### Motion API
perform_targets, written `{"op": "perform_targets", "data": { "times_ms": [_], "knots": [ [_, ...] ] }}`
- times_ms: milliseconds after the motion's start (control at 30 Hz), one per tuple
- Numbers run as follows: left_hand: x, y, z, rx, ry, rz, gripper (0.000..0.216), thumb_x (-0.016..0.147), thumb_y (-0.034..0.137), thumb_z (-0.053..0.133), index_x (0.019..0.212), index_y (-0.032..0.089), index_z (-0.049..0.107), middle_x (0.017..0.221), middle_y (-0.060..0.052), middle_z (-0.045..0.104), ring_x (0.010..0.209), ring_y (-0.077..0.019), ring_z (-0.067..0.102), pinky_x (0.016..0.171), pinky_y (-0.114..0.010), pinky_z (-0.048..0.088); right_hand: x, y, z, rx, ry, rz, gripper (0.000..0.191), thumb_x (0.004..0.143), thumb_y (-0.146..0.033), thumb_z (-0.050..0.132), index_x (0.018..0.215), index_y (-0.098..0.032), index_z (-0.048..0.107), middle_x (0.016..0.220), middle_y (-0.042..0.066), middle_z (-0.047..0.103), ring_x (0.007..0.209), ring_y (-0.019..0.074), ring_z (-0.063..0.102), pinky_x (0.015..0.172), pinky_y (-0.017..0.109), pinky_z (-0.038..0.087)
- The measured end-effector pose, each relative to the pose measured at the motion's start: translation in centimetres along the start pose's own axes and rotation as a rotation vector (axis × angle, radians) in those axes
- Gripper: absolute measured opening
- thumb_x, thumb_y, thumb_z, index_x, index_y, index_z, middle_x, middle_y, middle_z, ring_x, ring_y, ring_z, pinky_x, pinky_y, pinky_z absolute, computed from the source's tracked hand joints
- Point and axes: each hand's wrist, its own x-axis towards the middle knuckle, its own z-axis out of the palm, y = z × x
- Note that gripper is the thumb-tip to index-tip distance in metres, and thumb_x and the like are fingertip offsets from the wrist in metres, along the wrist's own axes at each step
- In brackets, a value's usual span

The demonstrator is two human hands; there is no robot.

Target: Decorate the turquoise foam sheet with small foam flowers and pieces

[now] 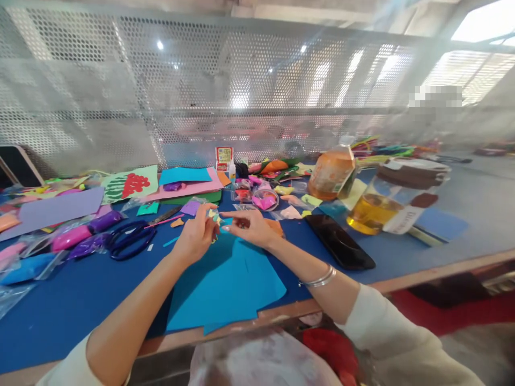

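Note:
My left hand (197, 234) is closed in a pinch on a small pale-yellow piece (214, 216), possibly soft clay; its exact shape is too small to make out. Just right of it is my right hand (251, 226), index finger and thumb pointing at the piece with a gap between their tips. Both hands hover over a blue foam sheet (229, 287) that lies at the table's front edge. Partly behind my right hand sits an orange piece (276, 227). Dark-blue-handled scissors (131, 238) lie left of my left hand.
A black phone (340, 241), a jar of yellow liquid (376, 209) and an orange drink bottle (330, 174) stand or lie to the right. Bagged coloured clay (72, 237) and a purple sheet (62, 210) are on the left. Perforated metal panel (193, 80) closes off the back.

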Motion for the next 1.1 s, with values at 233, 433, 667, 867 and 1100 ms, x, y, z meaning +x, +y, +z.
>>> {"op": "perform_targets", "data": {
  "times_ms": [233, 433, 667, 867, 1100],
  "knots": [
    [-0.4, 1.0, 0.7, -0.098, -0.098, -0.013, 0.034, 0.092, 0.037, 0.034, 0.121, 0.021, 0.036, 0.060, 0.003, 0.060, 0.050, -0.0143, 0.058, 0.050, -0.025, 0.046, -0.3, -0.5, 0.8, 0.065, -0.064, -0.109, 0.024, 0.077, -0.032, 0.060, 0.071, -0.012, 0.071, 0.061, 0.003, 0.064, 0.055, 0.0098, 0.052, 0.052, 0.020, 0.041],
    [-0.6, 0.7, 0.0, 0.063, 0.045, 0.012, 0.035, 0.090, 0.032, 0.038, 0.124, 0.021, 0.037, 0.068, 0.002, 0.064, 0.055, -0.0132, 0.062, 0.053, -0.023, 0.047, -0.2, -1.0, 0.5, 0.345, 0.005, 0.210, 0.034, 0.072, -0.046, 0.064, 0.064, -0.014, 0.065, 0.050, 0.000, 0.059, 0.038, 0.0082, 0.049, 0.037, 0.020, 0.038],
    [-0.3, 0.2, -0.9, 0.261, 0.049, 0.322, 0.033, 0.085, 0.030, 0.052, 0.116, 0.020, 0.053, 0.105, -0.007, 0.060, 0.085, -0.0152, 0.061, 0.069, -0.025, 0.051, -0.4, -1.1, 0.8, 0.643, -0.110, 0.352, 0.044, 0.069, -0.055, 0.064, 0.061, -0.012, 0.057, 0.051, 0.001, 0.061, 0.035, 0.0087, 0.053, 0.034, 0.019, 0.041],
    [0.1, 0.1, -0.7, 0.253, 0.077, 0.483, 0.017, 0.086, 0.023, 0.052, 0.094, 0.018, 0.066, 0.100, -0.008, 0.062, 0.086, -0.0155, 0.061, 0.073, -0.027, 0.051, 0.0, -1.9, 0.7, 0.633, -0.229, 0.361, 0.050, 0.070, -0.058, 0.061, 0.059, -0.009, 0.060, 0.050, 0.003, 0.061, 0.035, 0.0093, 0.054, 0.035, 0.019, 0.041],
    [0.2, -0.5, -0.6, 0.276, 0.233, 0.523, 0.013, 0.083, 0.024, 0.058, 0.088, 0.019, 0.069, 0.090, -0.006, 0.066, 0.077, -0.0133, 0.063, 0.067, -0.024, 0.051, 0.2, -2.2, 0.9, 0.627, -0.220, 0.350, 0.044, 0.067, -0.053, 0.067, 0.060, -0.010, 0.061, 0.053, 0.003, 0.062, 0.037, 0.0087, 0.055, 0.036, 0.019, 0.042]
  ]
}}
